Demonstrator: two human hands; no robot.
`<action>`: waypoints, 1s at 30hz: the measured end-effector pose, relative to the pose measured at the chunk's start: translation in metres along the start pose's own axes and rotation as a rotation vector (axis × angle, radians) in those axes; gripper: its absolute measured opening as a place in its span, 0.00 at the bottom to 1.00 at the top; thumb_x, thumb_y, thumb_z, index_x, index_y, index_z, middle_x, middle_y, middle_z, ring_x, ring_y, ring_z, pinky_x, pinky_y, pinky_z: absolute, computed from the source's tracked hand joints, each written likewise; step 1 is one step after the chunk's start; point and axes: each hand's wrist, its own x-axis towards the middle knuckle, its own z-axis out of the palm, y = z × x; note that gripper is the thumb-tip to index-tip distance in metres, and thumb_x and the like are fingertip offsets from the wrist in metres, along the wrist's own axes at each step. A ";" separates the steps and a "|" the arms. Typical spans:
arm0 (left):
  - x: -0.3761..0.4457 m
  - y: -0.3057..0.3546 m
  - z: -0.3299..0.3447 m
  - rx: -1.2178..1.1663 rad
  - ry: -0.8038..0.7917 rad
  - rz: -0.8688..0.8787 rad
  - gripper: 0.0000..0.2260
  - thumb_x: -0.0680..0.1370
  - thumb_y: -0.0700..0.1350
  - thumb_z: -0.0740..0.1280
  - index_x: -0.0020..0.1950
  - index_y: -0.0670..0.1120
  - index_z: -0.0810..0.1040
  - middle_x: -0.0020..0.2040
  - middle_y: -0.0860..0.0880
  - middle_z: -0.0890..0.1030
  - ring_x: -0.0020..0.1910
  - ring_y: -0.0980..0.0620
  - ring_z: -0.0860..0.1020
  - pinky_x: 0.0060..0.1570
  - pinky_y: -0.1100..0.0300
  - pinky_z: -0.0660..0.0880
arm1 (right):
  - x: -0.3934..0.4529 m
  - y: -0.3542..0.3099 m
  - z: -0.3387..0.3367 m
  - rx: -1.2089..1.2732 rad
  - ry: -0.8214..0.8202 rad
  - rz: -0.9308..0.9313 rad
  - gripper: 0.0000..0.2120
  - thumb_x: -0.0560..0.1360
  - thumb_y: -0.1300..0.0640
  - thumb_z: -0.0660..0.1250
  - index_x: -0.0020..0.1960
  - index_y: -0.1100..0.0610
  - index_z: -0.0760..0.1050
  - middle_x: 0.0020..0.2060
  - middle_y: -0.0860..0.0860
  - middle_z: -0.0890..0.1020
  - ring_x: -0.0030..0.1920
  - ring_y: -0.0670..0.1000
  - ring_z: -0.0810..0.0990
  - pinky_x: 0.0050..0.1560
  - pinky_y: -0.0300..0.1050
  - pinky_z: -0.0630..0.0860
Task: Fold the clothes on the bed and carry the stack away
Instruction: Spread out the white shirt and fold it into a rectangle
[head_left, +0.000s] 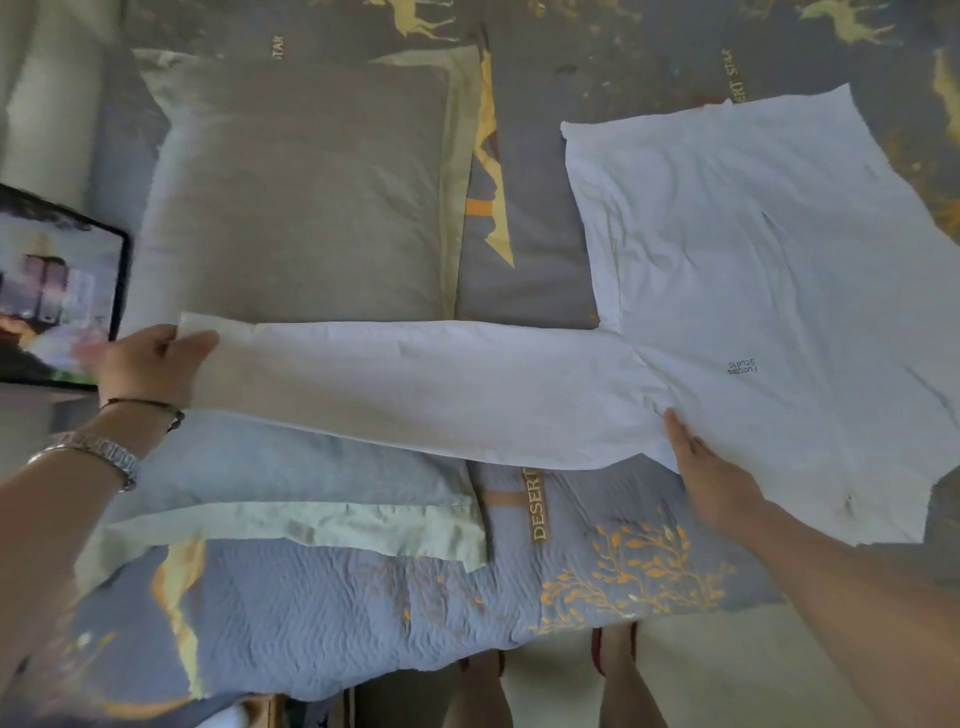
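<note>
A white long-sleeved shirt (769, 249) lies spread flat on the right side of the bed, small dark lettering near its shoulder. One long sleeve (415, 384) stretches straight out to the left across the pillows. My left hand (150, 364) grips the cuff end of that sleeve, thumb on top. My right hand (711, 467) lies flat with straight fingers on the shirt where the sleeve joins the body.
Two grey pillows, one far (296, 197) and one near (291, 483), lie under the sleeve on a grey-blue bedspread (363, 623) with gold deer and branch prints. A tablet (52, 291) with a lit screen lies at the left edge. My feet (613, 665) stand at the bed's near edge.
</note>
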 end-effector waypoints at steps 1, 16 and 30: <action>0.001 0.001 0.000 -0.003 -0.003 0.007 0.17 0.76 0.50 0.66 0.35 0.38 0.75 0.29 0.41 0.70 0.30 0.48 0.69 0.27 0.63 0.65 | 0.002 -0.004 0.001 -0.015 0.002 0.017 0.43 0.73 0.74 0.54 0.73 0.55 0.27 0.77 0.50 0.44 0.77 0.51 0.51 0.64 0.48 0.68; 0.018 0.001 -0.001 -0.078 -0.057 0.001 0.11 0.75 0.52 0.66 0.40 0.45 0.76 0.34 0.43 0.74 0.27 0.49 0.67 0.11 0.71 0.61 | 0.004 -0.054 0.018 -0.134 -0.126 -0.001 0.44 0.74 0.70 0.55 0.73 0.46 0.27 0.73 0.63 0.33 0.73 0.70 0.46 0.64 0.54 0.70; 0.019 0.014 -0.008 -0.019 -0.010 -0.052 0.18 0.74 0.55 0.65 0.48 0.40 0.80 0.38 0.40 0.79 0.31 0.42 0.73 0.14 0.72 0.65 | 0.001 -0.067 0.028 -0.129 -0.082 0.045 0.34 0.77 0.36 0.52 0.76 0.44 0.38 0.75 0.61 0.44 0.73 0.66 0.51 0.69 0.62 0.56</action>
